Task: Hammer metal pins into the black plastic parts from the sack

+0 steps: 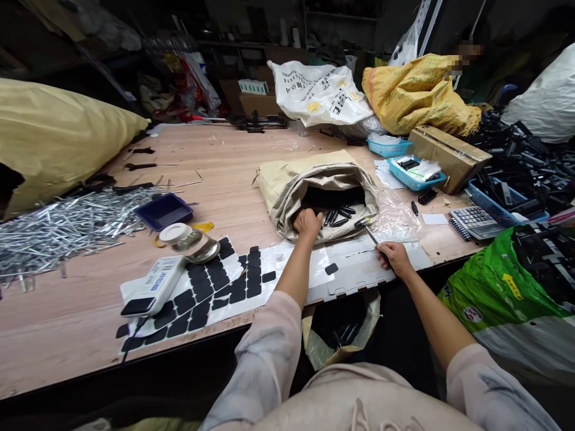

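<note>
A beige sack (pixel 291 191) lies on the table with its mouth towards me and its rim rolled back. Several small black parts (pixel 338 216) rest just inside the opening. My left hand (pixel 308 222) is at the left of the mouth, fingers curled closed; whatever they grip is hidden. In my right hand (pixel 394 258), closed near the table's front edge, is a thin rod-like tool (pixel 371 234). Its far tip reaches the right side of the sack's rim. Below the table edge, an open bag (pixel 314 347) holds more black parts.
Left of the sack are sheets of black stickers (pixel 254 272), a white device (pixel 155 284), a glass jar (pixel 191 244), a dark blue tray (pixel 164 211) and a heap of metal rods (pixel 76 221). On the right are blue baskets (pixel 415 173), a cardboard box (pixel 449 157), a calculator (pixel 476 222) and a green bag (pixel 489 281).
</note>
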Tool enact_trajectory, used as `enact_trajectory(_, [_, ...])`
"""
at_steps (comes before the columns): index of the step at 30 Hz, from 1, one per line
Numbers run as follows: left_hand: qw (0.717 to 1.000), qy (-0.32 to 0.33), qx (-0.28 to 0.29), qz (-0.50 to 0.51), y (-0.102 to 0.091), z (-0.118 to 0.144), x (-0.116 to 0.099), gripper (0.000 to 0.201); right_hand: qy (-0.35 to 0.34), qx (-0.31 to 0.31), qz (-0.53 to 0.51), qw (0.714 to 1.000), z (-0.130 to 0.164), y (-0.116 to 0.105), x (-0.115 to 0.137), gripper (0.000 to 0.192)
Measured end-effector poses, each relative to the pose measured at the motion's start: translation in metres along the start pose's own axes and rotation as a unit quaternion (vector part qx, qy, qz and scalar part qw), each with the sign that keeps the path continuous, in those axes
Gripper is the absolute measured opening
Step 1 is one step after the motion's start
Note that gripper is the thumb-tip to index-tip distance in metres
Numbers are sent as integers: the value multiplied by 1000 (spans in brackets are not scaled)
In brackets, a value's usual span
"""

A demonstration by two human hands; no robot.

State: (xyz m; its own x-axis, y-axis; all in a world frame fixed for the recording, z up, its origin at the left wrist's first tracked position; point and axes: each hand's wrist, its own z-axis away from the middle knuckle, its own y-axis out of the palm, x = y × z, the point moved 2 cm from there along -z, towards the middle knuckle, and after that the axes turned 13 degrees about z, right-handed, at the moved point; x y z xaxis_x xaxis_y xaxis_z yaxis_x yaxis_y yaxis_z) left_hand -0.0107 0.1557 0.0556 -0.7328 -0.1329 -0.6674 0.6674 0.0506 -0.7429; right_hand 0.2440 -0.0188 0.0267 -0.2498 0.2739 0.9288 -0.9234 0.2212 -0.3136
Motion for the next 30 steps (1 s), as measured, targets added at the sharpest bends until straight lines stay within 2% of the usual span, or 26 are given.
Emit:
enact_trajectory(4, [999,11,7,-29,14,-5,-19,21,-1,0,-4,1000,0,0,0,32])
enact_trajectory(6, [999,49,-8,-17,10,-3,-24,17,1,3,-7,1000,-1,0,-1,32])
enact_trajectory(8, [993,113,-34,22,-1,5,-25,18,-1,6,-10,1000,-1,0,-1,32])
enact_trajectory(11, [972,205,-32,106,-16,34,-22,27,-8,6,-11,1000,-2,0,-2,30])
enact_trajectory(14, [960,251,15,125,-13,78,-11,27,-11,5,-12,1000,-3,-1,-3,30])
enact_trajectory(18, [957,261,82,92,18,122,10,18,-11,0,-5,1000,-4,-2,-4,31])
enact_trajectory(21, [958,256,88,91,38,127,21,21,-25,-10,12,1000,-2,-1,-3,30])
enact_trajectory(25, [955,244,91,139,42,117,28,34,-64,-36,66,995,6,0,-2,29])
enact_trajectory(30, [954,226,100,172,39,113,31,18,-98,-91,160,978,28,-6,-10,32])
